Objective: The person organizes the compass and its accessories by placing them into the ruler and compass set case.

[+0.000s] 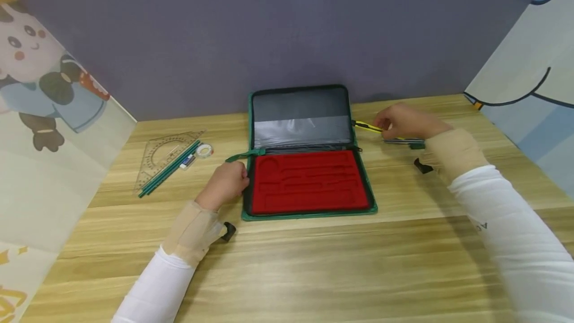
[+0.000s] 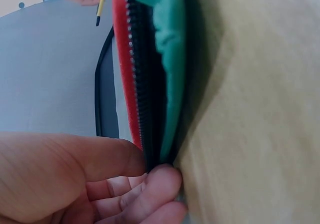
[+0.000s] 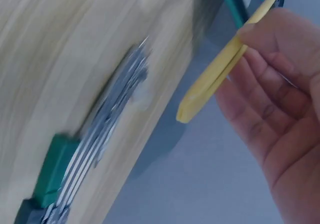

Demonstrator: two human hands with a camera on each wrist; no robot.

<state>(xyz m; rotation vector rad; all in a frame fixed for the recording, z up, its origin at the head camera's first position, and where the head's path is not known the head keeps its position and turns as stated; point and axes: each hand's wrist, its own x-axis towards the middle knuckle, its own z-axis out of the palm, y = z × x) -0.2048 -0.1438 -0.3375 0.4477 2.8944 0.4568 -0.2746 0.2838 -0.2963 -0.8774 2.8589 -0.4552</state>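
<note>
An open green zip case (image 1: 374, 207) lies on the table, with a red moulded tray (image 1: 309, 183) in its near half. My left hand (image 1: 227, 181) is at the case's left side. Thumb and fingers pinch the zipped edge (image 2: 142, 93) in the left wrist view. To the right of the lid, my right hand (image 1: 405, 121) pinches a slim yellow utility knife (image 3: 215, 78) with a black end, held above the table. Below that hand lie silvery metal drawing tools (image 3: 107, 111) and a small green block (image 3: 56, 171).
Left of the case lie a clear set square (image 1: 150, 156), green pencils (image 1: 168, 171), an eraser (image 1: 187, 162) and a white tape roll (image 1: 204, 150). A green zip pull (image 1: 244, 155) sticks out leftward from the case. A grey panel (image 1: 296, 29) stands behind the table.
</note>
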